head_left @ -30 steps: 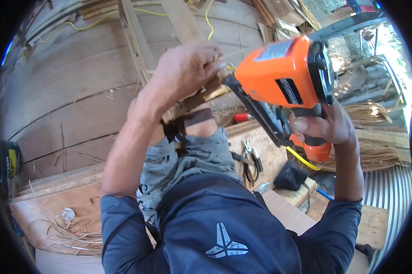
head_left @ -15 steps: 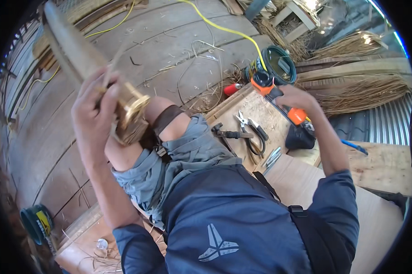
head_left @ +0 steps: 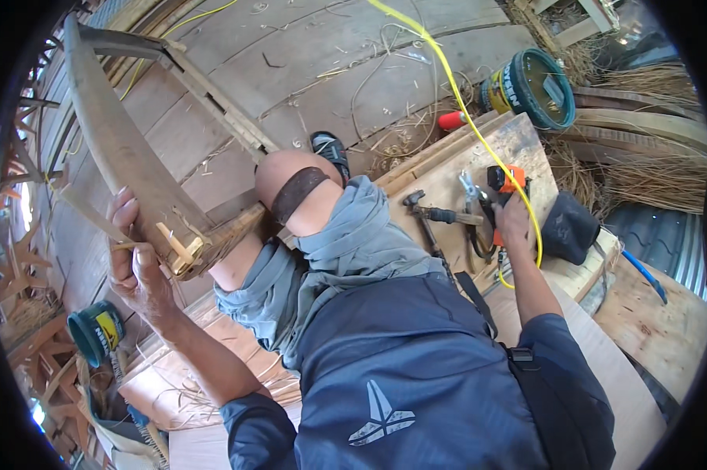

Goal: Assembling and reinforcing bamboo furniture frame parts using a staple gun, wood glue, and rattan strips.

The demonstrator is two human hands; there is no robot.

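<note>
A curved wooden frame [head_left: 126,145] leans across my lap, its near end beside my knee. A short light-coloured peg or strip [head_left: 177,244] sticks out near that end. My left hand [head_left: 143,286] is closed around a thin, flat pale strip [head_left: 95,213], pinched at the thumb, with its fingertips against the frame's edge. On the right, my right hand [head_left: 513,223] grips an orange-and-black nail gun [head_left: 507,178], low over the wooden work board [head_left: 518,141]. A yellow hose [head_left: 479,129] curves past it. Next to it lie pliers [head_left: 469,186] and a hammer [head_left: 439,215].
A green bucket [head_left: 558,110] stands beyond the board, near a red object [head_left: 451,120]. Right of the tool sits a black pouch [head_left: 570,227]. A blue-handled tool [head_left: 643,278] lies farther right. Bundled fibres [head_left: 651,184] and another green bucket [head_left: 95,333] flank me.
My right hand has come down and nearer with the nail gun, onto the board by the pliers. My left hand has shifted lower along the frame end, which is now tilted differently.
</note>
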